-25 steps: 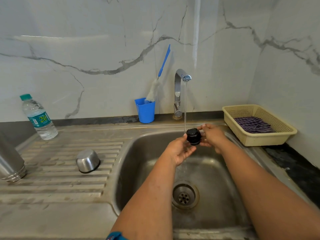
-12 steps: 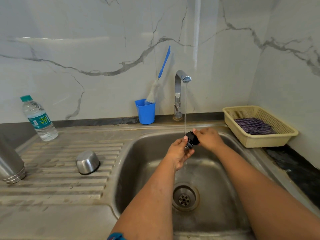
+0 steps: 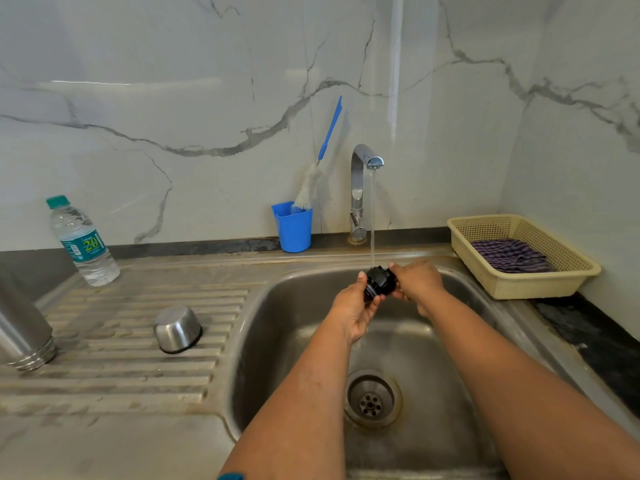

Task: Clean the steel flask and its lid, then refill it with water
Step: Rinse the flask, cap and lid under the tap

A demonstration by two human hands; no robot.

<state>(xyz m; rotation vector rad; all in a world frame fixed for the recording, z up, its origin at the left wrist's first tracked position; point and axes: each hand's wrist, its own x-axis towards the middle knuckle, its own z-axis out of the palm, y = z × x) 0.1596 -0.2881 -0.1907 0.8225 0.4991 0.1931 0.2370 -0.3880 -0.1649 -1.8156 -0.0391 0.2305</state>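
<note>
Both hands hold the black flask lid (image 3: 378, 281) over the sink (image 3: 277, 327), under the tap (image 3: 362, 188) stream. The left hand (image 3: 356, 308) cups it from the left, thumb on its far edge; the right hand (image 3: 417, 284) pinches its right side. Since a half-second ago the lid has turned, its ribbed end now facing near-left. The steel flask (image 3: 22, 327) stands far left on the drainboard (image 3: 114, 344), its steel cup (image 3: 177, 329) upturned nearby.

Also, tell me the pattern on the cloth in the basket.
Purple checks on the cloth, seen in the head view.
</note>
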